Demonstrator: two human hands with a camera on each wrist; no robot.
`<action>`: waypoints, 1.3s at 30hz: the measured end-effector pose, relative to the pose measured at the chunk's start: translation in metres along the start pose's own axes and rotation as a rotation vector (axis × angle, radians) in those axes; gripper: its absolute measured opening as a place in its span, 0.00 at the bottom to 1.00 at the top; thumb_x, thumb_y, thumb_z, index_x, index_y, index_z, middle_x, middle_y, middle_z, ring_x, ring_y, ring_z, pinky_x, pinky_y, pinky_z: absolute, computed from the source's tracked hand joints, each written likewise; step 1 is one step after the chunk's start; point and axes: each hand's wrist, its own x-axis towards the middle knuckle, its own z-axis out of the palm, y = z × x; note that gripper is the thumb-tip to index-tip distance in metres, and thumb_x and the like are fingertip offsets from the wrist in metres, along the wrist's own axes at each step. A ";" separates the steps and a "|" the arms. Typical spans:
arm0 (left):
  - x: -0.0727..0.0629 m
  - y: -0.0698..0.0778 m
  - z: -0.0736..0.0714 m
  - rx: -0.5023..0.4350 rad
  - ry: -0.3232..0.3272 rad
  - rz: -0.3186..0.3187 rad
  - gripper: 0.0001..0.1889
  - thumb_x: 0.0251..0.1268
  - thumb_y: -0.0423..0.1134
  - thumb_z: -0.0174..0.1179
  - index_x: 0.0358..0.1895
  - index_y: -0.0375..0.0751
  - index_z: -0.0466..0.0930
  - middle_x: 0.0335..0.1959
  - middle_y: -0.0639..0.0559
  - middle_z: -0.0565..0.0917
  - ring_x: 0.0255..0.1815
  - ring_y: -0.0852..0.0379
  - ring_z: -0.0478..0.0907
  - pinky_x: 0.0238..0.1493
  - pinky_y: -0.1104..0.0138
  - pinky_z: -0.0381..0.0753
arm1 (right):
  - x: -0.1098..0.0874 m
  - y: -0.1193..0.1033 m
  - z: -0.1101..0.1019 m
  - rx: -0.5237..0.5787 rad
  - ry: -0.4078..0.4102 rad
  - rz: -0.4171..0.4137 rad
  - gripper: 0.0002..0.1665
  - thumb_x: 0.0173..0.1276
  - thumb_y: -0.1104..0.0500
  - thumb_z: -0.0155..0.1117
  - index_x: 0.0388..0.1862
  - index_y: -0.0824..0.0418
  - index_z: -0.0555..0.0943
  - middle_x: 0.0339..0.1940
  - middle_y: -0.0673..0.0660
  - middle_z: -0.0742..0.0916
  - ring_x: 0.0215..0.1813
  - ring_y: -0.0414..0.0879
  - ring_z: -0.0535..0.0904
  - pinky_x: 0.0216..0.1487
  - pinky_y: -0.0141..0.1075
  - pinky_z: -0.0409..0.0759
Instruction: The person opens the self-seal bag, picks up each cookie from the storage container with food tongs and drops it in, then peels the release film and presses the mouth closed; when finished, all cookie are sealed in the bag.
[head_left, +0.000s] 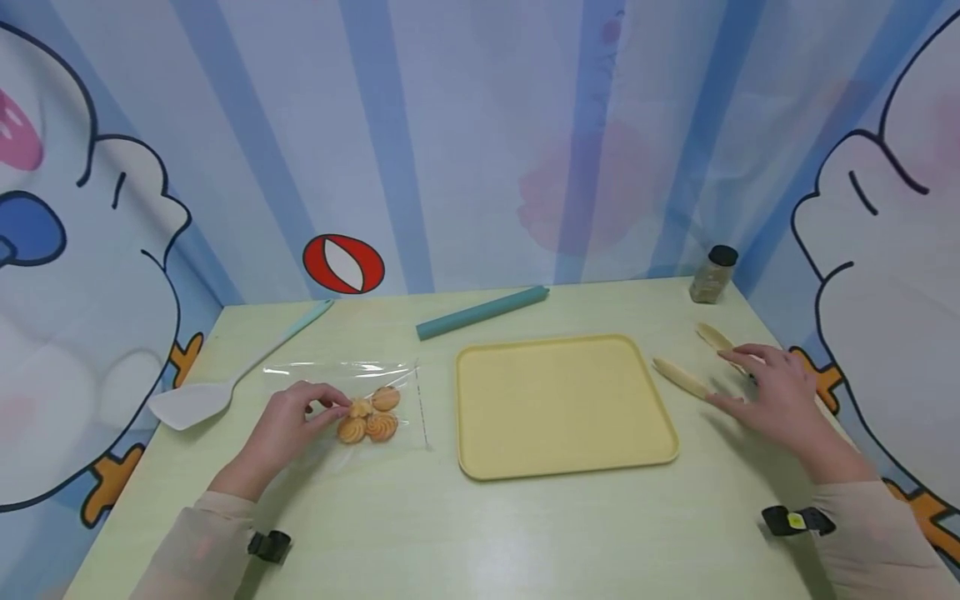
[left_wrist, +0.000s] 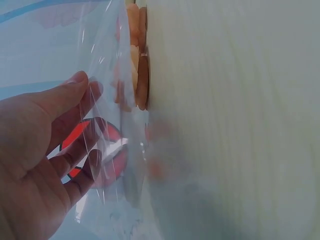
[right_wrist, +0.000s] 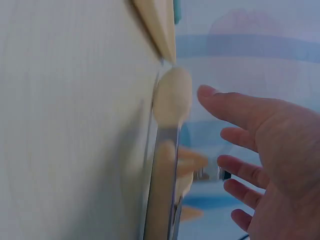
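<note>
My left hand (head_left: 296,419) pinches a clear plastic bag (left_wrist: 107,65) between thumb and forefinger. Several cookies (head_left: 382,427) lie in that bag, just right of the fingertips; the left wrist view shows them edge-on, low against the table. At the right side, my right hand (head_left: 780,400) is spread above a pair of tongs (head_left: 680,377) with metal arms and beige spoon-shaped tips. In the right wrist view, the thumb and fingers stand apart, beside the tongs' tip (right_wrist: 172,95). From the head, this hand covers most of the tongs' arms.
Between the hands lies a yellow tray (head_left: 562,408). Behind it is a teal rod-like roll (head_left: 483,313). A white spatula (head_left: 195,404) with a mint handle lies at the left. A black-lidded jar (head_left: 712,275) stands at the back right, by the printed curtain (head_left: 480,150).
</note>
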 end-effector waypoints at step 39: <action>0.015 0.003 -0.003 0.056 -0.069 0.013 0.04 0.64 0.36 0.72 0.39 0.51 0.89 0.40 0.52 0.87 0.46 0.47 0.80 0.46 0.52 0.78 | 0.093 -0.210 0.095 0.234 -0.301 -0.460 0.19 0.71 0.55 0.71 0.59 0.56 0.86 0.62 0.59 0.84 0.68 0.58 0.75 0.68 0.63 0.59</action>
